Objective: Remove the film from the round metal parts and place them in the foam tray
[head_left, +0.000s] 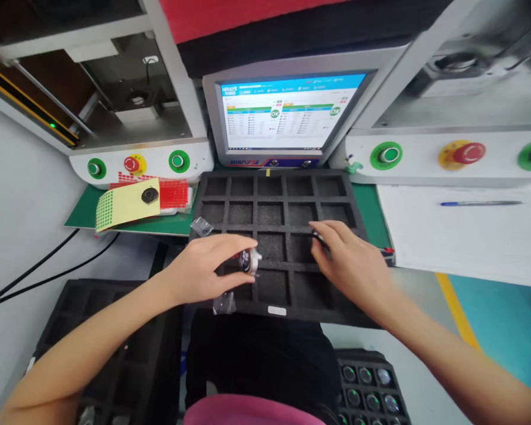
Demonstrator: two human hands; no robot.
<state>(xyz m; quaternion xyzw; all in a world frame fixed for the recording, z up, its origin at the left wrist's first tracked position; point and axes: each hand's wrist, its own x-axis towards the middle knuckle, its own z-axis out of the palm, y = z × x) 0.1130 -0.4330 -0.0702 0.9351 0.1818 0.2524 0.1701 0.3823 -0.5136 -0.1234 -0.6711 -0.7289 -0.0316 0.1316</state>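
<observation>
My left hand is closed, thumb and fingers pinching a small round part by its edges. That part has a black face with pale print and a whitish side. Over the right half of the black foam tray, my right hand has its fingers curled round a small dark object, mostly hidden by them. Both hands are above the tray's square compartments. A crumpled clear plastic piece lies at the tray's left edge, and another clear plastic piece is below my left hand.
Behind the tray stands a lit monitor. Button panels flank it, with a red emergency stop on the right. Sticker sheets lie left; paper and a pen lie right. A lower tray holds several round parts.
</observation>
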